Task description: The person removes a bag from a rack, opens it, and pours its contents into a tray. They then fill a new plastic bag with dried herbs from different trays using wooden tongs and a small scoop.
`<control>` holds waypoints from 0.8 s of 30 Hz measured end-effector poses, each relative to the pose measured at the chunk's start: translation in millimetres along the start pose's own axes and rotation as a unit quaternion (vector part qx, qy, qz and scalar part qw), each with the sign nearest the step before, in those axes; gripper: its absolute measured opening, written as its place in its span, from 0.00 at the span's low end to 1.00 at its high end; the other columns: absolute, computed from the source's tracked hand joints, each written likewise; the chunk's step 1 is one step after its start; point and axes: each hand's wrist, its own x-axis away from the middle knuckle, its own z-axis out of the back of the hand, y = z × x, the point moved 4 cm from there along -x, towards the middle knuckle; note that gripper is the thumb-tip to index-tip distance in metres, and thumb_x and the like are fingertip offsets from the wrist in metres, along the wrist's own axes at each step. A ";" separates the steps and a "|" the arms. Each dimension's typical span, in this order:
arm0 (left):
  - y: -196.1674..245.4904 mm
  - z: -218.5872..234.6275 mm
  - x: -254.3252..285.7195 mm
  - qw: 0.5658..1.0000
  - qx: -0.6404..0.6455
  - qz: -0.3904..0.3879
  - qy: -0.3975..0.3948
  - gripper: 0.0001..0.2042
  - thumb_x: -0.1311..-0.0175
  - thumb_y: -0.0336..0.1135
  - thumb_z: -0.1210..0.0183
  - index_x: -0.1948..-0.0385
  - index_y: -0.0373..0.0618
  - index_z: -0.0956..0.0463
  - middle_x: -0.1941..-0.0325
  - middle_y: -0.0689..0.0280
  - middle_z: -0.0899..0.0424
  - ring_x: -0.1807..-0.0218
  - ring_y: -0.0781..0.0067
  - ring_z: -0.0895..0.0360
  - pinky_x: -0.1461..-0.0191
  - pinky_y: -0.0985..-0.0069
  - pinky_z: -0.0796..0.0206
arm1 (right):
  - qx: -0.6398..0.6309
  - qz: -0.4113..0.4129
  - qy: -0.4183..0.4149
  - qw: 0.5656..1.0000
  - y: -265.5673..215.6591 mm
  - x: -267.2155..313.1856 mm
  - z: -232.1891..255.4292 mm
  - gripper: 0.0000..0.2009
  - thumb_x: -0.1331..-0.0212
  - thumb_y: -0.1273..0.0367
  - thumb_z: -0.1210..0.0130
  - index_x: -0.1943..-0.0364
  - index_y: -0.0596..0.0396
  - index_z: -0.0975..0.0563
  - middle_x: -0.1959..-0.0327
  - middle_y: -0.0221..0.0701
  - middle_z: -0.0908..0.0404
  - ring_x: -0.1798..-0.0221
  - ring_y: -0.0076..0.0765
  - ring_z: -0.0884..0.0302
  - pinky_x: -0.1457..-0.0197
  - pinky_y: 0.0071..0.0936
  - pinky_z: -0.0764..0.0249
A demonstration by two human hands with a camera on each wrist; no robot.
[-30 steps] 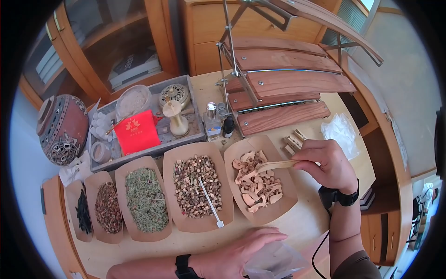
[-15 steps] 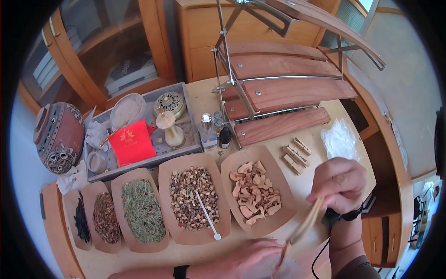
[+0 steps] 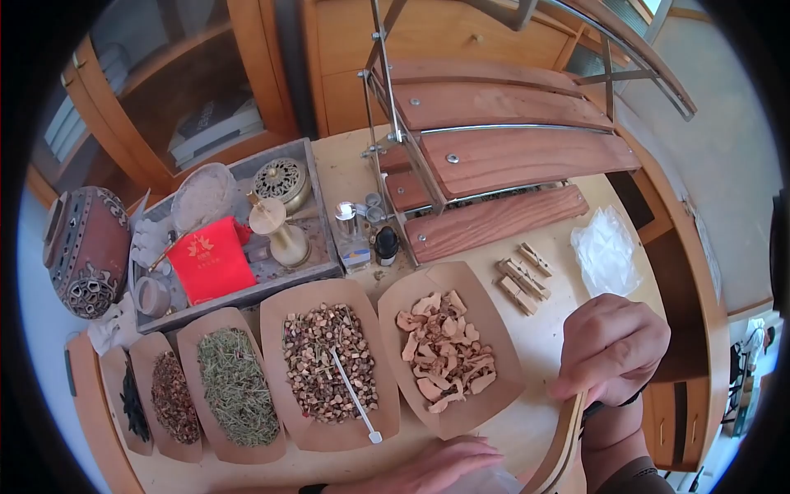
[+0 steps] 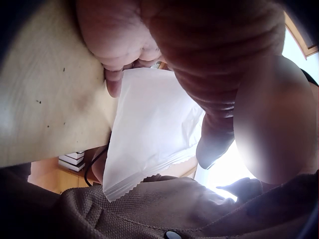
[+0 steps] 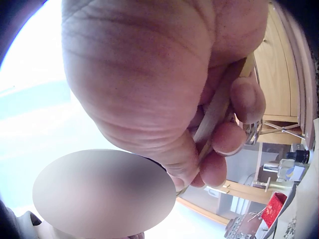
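My right hand (image 3: pixel 613 350) grips a pair of wooden tongs (image 3: pixel 566 432) near their top end, the arms slanting down past the table's near edge; their tips are out of the head view. In the right wrist view the fingers and thumb wrap the wooden strip (image 5: pixel 218 112). My left hand (image 3: pixel 448 468), low in the head view, holds a whitish translucent pouch (image 4: pixel 149 119) with a zigzag edge between thumb and fingers. A paper tray (image 3: pixel 498 346) of pale dried slices (image 3: pixel 444 354) lies just beyond the hands.
More paper trays hold chopped pieces (image 3: pixel 329 362) with a small white spoon (image 3: pixel 355 395), green herb (image 3: pixel 239 387), reddish bits (image 3: pixel 174 397) and dark strips (image 3: pixel 133 403). Behind stand a grey tray (image 3: pixel 325 226), wooden slatted rack (image 3: pixel 527 156), small clothespins (image 3: pixel 522 281) and crumpled plastic (image 3: pixel 605 251).
The tongs have left the slices tray, carried right and down toward the pouch, a slice showing at their tips midway. My left hand sits lower in view. The camera view has shifted slightly.
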 end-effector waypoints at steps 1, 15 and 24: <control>0.1 0.5 -0.1 1.000 0.002 0.003 -0.004 0.51 0.50 0.51 0.22 0.26 0.38 0.42 0.26 0.50 0.39 0.20 0.47 0.45 0.19 0.55 0.49 | 0.003 0.004 0.003 1.000 -0.2 0.1 -0.2 0.12 0.43 0.64 0.28 0.69 0.63 0.10 0.79 0.33 0.17 0.82 0.30 0.24 0.80 0.24 0.33; 1.9 -0.3 0.6 0.999 0.003 -0.027 0.032 0.51 0.52 0.46 0.21 0.27 0.37 0.41 0.26 0.51 0.37 0.22 0.46 0.43 0.20 0.55 0.47 | 0.016 0.011 0.007 1.000 0.5 -0.8 -1.3 0.13 0.45 0.63 0.27 0.71 0.62 0.10 0.81 0.30 0.19 0.84 0.26 0.25 0.81 0.22 0.35; 1.3 -0.2 -0.2 0.999 0.022 -0.017 0.024 0.52 0.53 0.45 0.20 0.26 0.37 0.42 0.26 0.52 0.37 0.22 0.47 0.43 0.20 0.55 0.48 | 0.008 0.030 -0.012 0.999 4.4 1.0 1.6 0.12 0.41 0.64 0.28 0.71 0.61 0.11 0.80 0.31 0.17 0.85 0.25 0.25 0.83 0.20 0.36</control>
